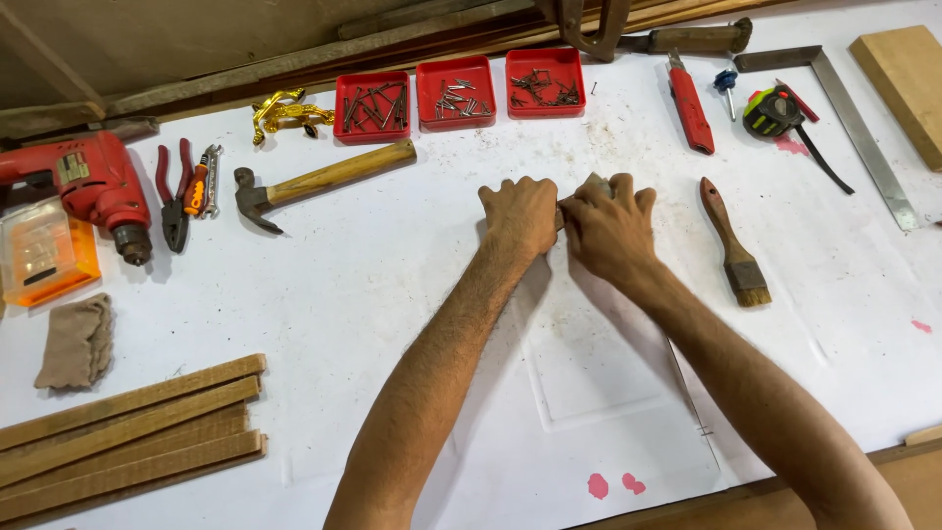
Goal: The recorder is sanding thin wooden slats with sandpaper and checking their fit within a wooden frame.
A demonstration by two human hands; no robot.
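- Left hand [520, 214] is fisted, knuckles up, forearm stretched forward
- Right hand [608, 224] presses beside it, fingers curled
- Both clamp a small grey piece [592, 184], mostly hidden, on the white sheet [392, 294] between hammer [319, 182] and brush [734, 243]

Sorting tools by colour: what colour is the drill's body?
Red, seen in the head view: the drill at the far left.
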